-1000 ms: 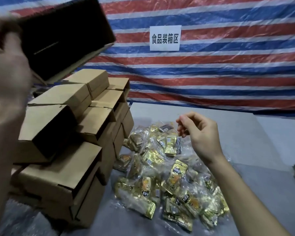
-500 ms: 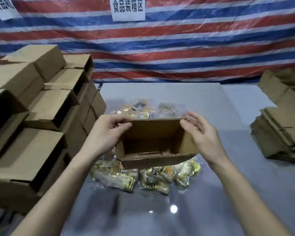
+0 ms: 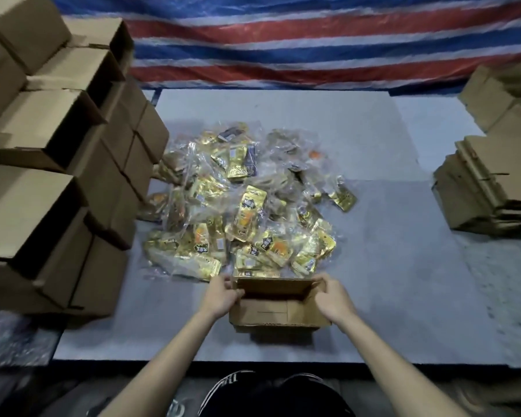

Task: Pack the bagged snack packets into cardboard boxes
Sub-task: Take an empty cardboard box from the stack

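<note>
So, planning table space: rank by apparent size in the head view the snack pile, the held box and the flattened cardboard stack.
Snack pile
flattened cardboard stack, partly cropped
held box, smallest despite being nearest

Stacked boxes (image 3: 36, 206) at nine o'clock and blurred flat cardboard (image 3: 494, 188) at three run off-frame. Print on the snack packets (image 3: 250, 206) is illegible. The left hand (image 3: 223, 293) and right hand (image 3: 333, 297) cover the open box (image 3: 271, 314) side rims.

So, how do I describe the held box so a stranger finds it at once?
On the grey mat lies a pile of bagged snack packets. At the pile's near edge is one open cardboard box, left hand and right hand gripping its side walls. Unlike the stacked boxes at left and flattened boxes at right, it is alone, mouth up.
</note>
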`<state>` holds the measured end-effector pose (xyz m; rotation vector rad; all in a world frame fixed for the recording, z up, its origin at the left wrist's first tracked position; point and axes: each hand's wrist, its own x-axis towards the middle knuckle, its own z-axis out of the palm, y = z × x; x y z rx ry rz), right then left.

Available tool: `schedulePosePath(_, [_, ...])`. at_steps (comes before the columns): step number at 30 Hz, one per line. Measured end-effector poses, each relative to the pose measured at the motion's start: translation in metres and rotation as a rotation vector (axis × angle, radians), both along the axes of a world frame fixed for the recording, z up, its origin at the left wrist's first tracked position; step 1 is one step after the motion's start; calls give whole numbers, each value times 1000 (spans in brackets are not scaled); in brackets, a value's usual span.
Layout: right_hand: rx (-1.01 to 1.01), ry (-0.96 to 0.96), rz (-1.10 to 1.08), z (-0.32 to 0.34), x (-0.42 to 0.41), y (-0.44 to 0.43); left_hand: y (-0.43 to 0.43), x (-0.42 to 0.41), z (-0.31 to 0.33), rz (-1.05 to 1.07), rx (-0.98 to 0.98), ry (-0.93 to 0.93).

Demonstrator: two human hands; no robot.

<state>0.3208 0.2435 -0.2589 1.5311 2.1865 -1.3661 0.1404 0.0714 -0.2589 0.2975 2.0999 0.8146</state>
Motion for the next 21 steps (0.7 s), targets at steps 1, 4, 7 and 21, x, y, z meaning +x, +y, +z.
schedulePosePath(1, [-22, -17, 7, -7, 1, -4, -8, 6, -13, -6, -64, -21])
schedulePosePath(4, [-69, -51, 55, -26, 1, -16, -28, 18, -40, 15, -152, 0])
schedulePosePath(7, [-100, -45, 41, -42, -2, -26, -39, 22, -51, 55, -152, 25])
schedulePosePath(21, [-29, 37, -101, -64, -38, -28, -30, -20, -66, 331, 12, -323])
